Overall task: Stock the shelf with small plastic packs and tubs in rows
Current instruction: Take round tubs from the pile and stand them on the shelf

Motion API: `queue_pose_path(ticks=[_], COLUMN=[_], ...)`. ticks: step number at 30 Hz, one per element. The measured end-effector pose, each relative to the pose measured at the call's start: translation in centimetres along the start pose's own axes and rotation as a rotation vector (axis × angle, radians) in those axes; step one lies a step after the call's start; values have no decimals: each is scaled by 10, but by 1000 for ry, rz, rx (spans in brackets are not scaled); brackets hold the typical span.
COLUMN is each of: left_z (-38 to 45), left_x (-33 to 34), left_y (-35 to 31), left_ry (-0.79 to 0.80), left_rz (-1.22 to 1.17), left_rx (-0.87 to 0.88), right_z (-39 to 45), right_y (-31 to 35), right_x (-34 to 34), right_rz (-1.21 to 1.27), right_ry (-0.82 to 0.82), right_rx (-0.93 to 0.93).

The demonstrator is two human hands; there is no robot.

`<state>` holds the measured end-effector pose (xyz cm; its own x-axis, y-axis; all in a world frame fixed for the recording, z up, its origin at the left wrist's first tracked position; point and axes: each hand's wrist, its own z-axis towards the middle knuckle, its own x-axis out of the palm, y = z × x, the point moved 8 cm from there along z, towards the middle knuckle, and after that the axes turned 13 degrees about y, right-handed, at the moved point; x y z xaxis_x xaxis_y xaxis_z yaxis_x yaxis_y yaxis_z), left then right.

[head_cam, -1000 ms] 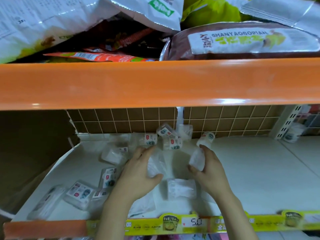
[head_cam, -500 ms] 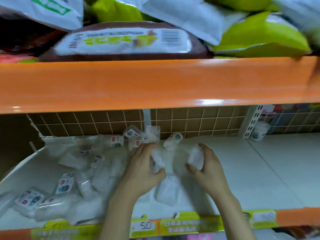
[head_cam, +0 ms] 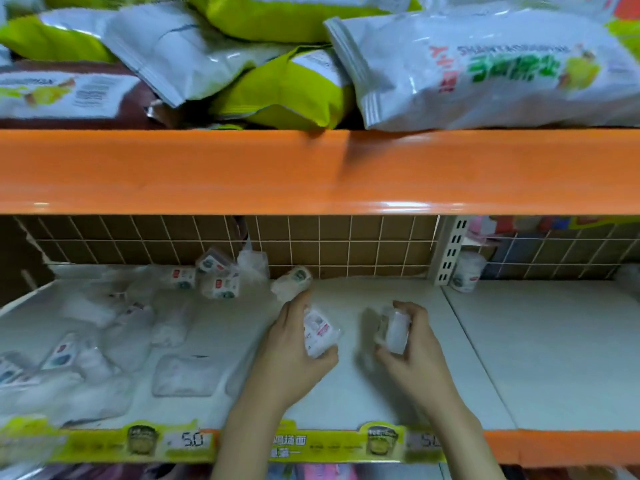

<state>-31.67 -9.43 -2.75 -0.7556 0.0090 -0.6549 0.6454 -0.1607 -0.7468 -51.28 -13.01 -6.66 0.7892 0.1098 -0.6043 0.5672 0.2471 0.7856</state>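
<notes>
Left hand [head_cam: 294, 355] curled round a small clear pack [head_cam: 320, 336] with a red-and-white label, thumb underneath, held just above the white shelf [head_cam: 398, 393]. Right hand [head_cam: 414, 355] pinching another clear tub [head_cam: 393, 329], too blurry for a label. Both mid-shelf, close together but apart. Off to the left, a messy scatter of packs [head_cam: 131, 327], some leaning on the brown tiled back wall [head_cam: 346, 244]. Lone white tub [head_cam: 467, 271] beyond the upright. Snack bags [head_cam: 485, 67] piled on the orange shelf [head_cam: 311, 171] overhead.

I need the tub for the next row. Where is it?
The white tub stands at the back of the right shelf bay, just right of the slotted upright.
</notes>
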Motion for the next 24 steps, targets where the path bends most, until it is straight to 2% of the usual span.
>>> queue_pose_path(ticks=[4, 13, 19, 24], left_z=[3, 17, 16, 22], left_x=[3, 7, 20, 38], left_y=[4, 11, 4, -13], left_ry=[15, 45, 60, 55], left_rz=[89, 119, 144, 166], left_rx=[-41, -27, -18, 3], right_z=[1, 4, -4, -10], right_y=[-3, 1, 3, -29], right_x=[1, -3, -12, -32], right_rz=[35, 7, 23, 129], right_ry=[4, -91, -65, -38], right_rx=[-19, -48, -102, -26])
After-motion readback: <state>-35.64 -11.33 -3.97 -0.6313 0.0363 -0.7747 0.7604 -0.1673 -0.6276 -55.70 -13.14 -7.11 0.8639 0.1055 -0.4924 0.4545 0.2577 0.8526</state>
